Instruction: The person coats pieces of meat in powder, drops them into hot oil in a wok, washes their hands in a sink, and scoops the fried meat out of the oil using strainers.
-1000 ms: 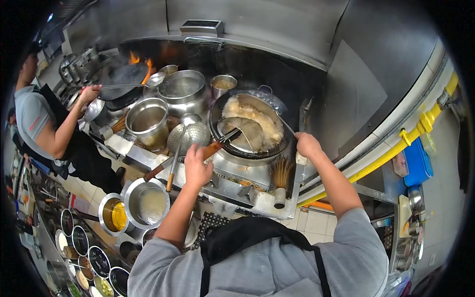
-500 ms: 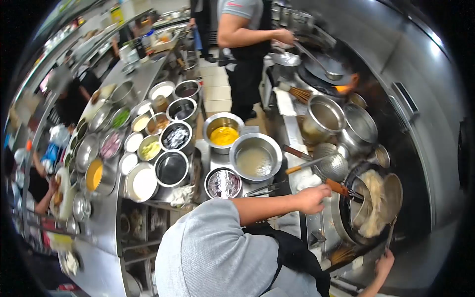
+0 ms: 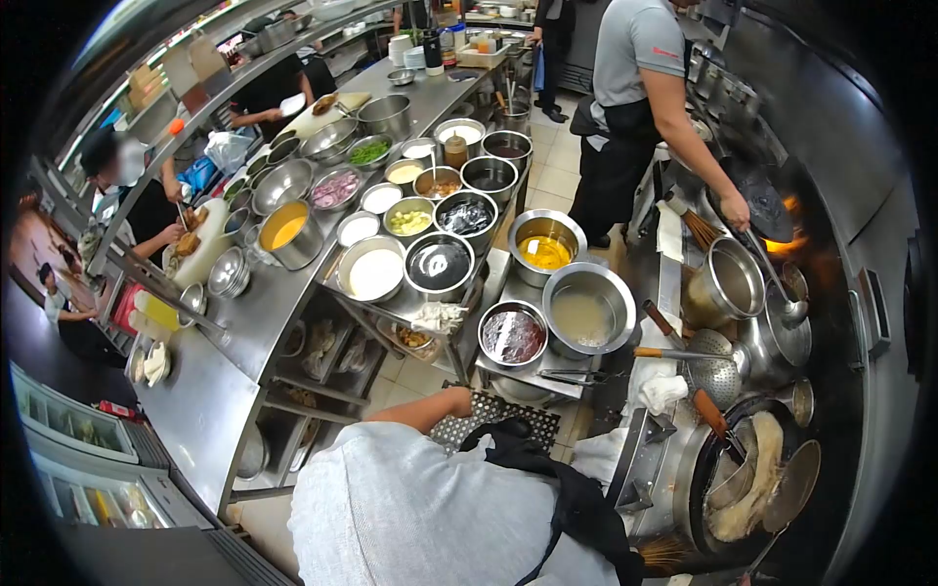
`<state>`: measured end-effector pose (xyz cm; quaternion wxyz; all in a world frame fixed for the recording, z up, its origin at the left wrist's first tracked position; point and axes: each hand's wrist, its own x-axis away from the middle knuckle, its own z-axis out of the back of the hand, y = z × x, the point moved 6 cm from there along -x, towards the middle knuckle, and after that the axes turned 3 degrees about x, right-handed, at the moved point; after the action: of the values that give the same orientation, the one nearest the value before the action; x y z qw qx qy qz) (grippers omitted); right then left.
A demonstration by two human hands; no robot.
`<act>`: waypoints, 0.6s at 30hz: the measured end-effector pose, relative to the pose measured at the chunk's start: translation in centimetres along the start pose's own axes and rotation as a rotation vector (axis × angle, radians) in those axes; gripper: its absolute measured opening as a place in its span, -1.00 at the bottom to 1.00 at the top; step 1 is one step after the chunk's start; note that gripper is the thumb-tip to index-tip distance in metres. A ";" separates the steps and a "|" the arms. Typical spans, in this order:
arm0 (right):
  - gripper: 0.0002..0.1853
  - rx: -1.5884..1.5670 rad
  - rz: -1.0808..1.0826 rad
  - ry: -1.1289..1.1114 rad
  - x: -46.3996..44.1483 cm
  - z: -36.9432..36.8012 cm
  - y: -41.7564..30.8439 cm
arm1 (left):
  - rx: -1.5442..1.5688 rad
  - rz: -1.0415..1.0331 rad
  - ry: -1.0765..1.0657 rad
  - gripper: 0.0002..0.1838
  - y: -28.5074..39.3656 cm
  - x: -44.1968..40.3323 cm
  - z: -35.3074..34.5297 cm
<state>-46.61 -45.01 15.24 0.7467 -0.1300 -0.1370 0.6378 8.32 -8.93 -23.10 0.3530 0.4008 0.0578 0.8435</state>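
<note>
My left hand (image 3: 455,400) is curled at the end of a bent arm, above a dark perforated floor mat (image 3: 489,420), nearest the metal stand. Whether anything is in its fingers is hidden. Only a sliver of my right hand is at the bottom edge, by the long handle of a round metal ladle or strainer (image 3: 793,485) in the wok (image 3: 696,488); its fingers are cut off. A long pale battered piece (image 3: 767,459) lies in that wok. A tool with a wooden handle (image 3: 711,415) rests against the wok's rim, with no hand on it.
Pots of yellow oil (image 3: 543,252), cloudy liquid (image 3: 586,305) and dark red sauce (image 3: 512,337) stand beside me. A perforated skimmer (image 3: 713,368) lies behind the wok. Beyond, a co-worker (image 3: 635,107) holds a ladle near a flame. Several bowls fill the steel table (image 3: 210,366).
My left hand has let go of the wooden handle and swung back to the left, away from the wok. The view has turned, and my right hand has nearly left the frame.
</note>
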 end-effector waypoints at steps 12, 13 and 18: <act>-0.63 0.227 0.302 0.115 -0.4 -2.4 -0.8 | 0.520 0.677 -0.343 -0.40 -11.5 8.3 -9.6; -0.64 0.292 0.250 0.168 0.2 -1.9 -1.3 | 0.537 0.653 -0.327 -0.40 -11.0 8.1 -8.9; -0.59 0.191 0.213 0.166 -1.3 -3.8 1.6 | 0.343 0.424 -0.253 -0.60 -10.4 3.3 -7.3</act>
<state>-46.88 -46.13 11.10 0.6924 -0.1246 0.0011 0.7107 7.39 2.24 -29.89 0.1004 0.5596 0.0698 0.8197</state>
